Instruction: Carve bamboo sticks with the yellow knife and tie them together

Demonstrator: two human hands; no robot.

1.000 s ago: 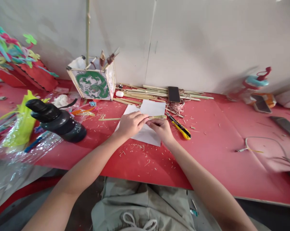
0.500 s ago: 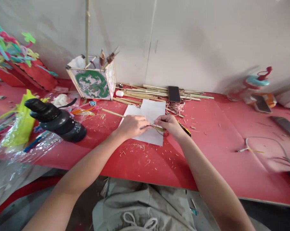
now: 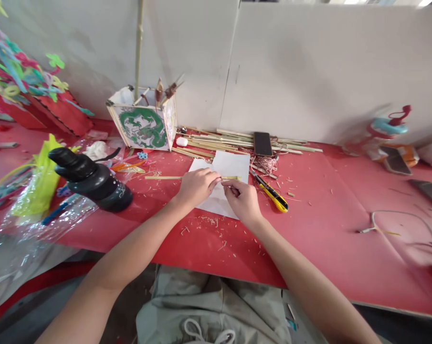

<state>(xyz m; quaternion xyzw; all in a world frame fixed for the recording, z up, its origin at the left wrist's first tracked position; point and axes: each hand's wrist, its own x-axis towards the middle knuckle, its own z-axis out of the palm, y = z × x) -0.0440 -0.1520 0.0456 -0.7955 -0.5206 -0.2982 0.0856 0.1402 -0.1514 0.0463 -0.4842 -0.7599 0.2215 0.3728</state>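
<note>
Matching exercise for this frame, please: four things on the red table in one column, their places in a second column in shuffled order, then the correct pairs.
Things:
1. bamboo strip
2. utility knife
3. phone
4. black bottle

Places:
A. lying on the bamboo pile by the wall
B. on its side, left of the left hand
C. held by both hands over the white paper
D. on the table just right of the right hand

Pairs: 1-C, 2-D, 3-A, 4-B

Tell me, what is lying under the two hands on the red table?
A white paper sheet lies beneath the left hand and right hand, which hold a bamboo strip. The covered paper can't be seen.
</note>
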